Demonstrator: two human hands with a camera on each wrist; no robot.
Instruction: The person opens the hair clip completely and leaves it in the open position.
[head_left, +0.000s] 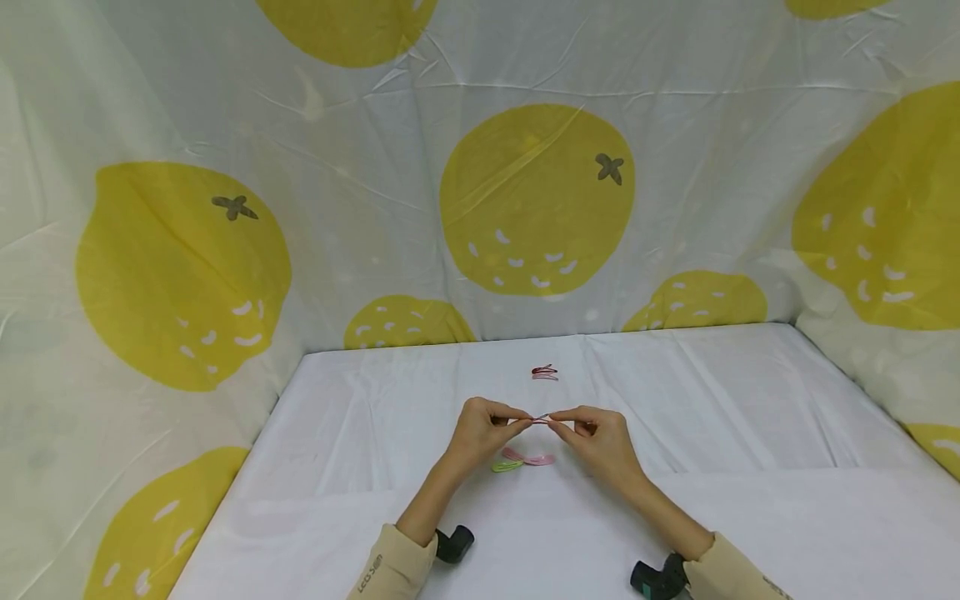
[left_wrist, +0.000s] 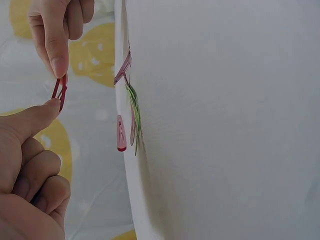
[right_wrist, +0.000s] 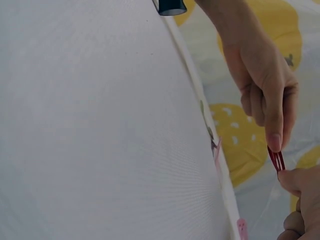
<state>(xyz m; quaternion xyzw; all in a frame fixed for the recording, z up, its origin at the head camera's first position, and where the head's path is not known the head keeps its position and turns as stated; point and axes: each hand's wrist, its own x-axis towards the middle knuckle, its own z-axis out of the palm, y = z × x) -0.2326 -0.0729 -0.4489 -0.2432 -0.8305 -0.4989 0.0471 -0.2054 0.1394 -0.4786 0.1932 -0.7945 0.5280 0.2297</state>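
Observation:
A red snap hair clip (left_wrist: 62, 89) is held up between both hands above the white table. My left hand (head_left: 480, 431) pinches one end of it between thumb and forefinger. At the other end, the thumb and forefinger of my right hand (head_left: 603, 442) pinch it the same way. In the right wrist view the red clip (right_wrist: 276, 160) spans the space between the two thumbs. On the cloth below my hands lie a green hair clip (head_left: 506, 467) and pink hair clips (head_left: 538, 460), bunched and overlapping.
Farther back on the white tablecloth (head_left: 675, 400), a small group of red and pink hair clips (head_left: 545, 372) lies beyond my hands. A curtain with yellow lemons (head_left: 536, 200) hangs behind and along both sides. Black wrist devices (head_left: 455, 544) sit by the beige sleeves (head_left: 393, 565).

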